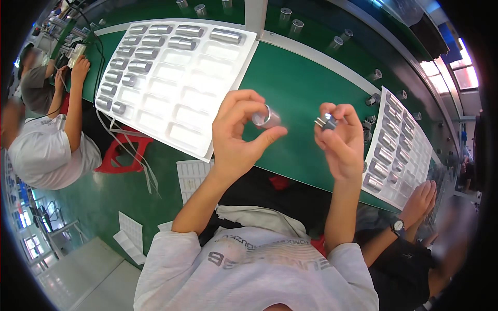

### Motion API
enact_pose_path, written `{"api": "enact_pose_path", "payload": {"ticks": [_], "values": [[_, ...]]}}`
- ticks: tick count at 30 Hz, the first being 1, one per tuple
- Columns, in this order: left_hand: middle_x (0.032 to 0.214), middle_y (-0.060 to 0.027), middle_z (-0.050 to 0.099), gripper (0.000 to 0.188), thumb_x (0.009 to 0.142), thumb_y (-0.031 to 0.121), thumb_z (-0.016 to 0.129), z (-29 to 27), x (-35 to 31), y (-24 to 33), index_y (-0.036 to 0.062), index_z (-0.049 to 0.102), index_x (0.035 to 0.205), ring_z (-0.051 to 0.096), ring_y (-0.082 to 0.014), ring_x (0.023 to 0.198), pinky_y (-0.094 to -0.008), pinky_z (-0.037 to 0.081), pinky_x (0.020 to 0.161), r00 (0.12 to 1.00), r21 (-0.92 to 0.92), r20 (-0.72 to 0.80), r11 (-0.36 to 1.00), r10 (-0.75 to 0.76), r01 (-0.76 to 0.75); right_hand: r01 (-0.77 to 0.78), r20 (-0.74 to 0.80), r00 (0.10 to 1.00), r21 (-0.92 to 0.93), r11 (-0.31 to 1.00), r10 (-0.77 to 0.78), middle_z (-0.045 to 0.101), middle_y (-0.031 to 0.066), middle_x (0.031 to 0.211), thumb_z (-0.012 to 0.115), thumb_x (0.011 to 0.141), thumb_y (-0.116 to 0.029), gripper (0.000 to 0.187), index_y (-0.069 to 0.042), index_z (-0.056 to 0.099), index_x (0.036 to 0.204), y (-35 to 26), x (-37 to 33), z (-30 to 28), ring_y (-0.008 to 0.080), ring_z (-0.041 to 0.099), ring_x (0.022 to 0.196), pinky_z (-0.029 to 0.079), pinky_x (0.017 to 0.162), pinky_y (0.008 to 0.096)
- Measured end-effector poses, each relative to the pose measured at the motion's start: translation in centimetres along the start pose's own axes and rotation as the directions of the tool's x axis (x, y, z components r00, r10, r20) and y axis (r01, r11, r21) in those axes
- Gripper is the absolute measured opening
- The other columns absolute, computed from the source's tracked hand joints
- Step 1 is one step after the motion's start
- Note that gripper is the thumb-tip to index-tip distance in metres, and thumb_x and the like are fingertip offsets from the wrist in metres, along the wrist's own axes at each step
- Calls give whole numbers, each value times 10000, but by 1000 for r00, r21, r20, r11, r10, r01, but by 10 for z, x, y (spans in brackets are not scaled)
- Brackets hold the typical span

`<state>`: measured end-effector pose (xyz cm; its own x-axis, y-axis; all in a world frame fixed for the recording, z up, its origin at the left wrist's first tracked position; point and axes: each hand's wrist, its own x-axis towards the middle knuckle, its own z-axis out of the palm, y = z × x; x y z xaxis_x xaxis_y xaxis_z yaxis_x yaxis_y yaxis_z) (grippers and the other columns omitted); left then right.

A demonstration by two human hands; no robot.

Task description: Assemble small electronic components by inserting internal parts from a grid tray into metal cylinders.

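Note:
My left hand (233,132) grips a hollow silver metal cylinder (267,119) between thumb and fingers, its round open end tilted toward me. A short distance to the right, my right hand (342,142) pinches a small silver part with thin prongs (327,122), which point toward the cylinder. The two pieces are apart, both held above the green tabletop (288,150). Left of my left hand lies a white moulded tray (189,115), with silver cylinders (226,36) in its left columns and along its top row. Several of its other pockets hold nothing.
To the right, a second white tray (413,167) holds more cylinders beside a co-worker's hand (419,199). Beyond a pale rail (311,52), several cylinders (296,26) stand on a green surface. Another person (49,145) sits at left near a red stool (124,153) and hanging cables.

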<state>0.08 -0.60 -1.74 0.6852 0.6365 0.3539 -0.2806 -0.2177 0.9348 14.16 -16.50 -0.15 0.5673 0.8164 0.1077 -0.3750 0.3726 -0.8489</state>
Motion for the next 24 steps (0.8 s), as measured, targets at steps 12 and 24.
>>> {"api": "enact_pose_path", "payload": {"ticks": [12,24], "values": [[1047,-190,629,332,831,-35,603,2,-2,12,-37,509,1149,630,-213,921,-308,522,775,950,-449,71,841,-303,302,-33,-113,993,-72,997,25,488,135,1159,627,865,-20,289,-30,531,1138,4,3,17,176,556,841,441,656,265],[1034,-143,649,308,997,179,521,7,-12,8,-17,569,1231,637,-201,834,-298,522,705,789,-666,342,460,-511,587,345,227,937,-713,611,-264,595,210,1191,673,741,146,321,36,677,1042,-22,14,32,264,619,1057,508,896,338]]}}
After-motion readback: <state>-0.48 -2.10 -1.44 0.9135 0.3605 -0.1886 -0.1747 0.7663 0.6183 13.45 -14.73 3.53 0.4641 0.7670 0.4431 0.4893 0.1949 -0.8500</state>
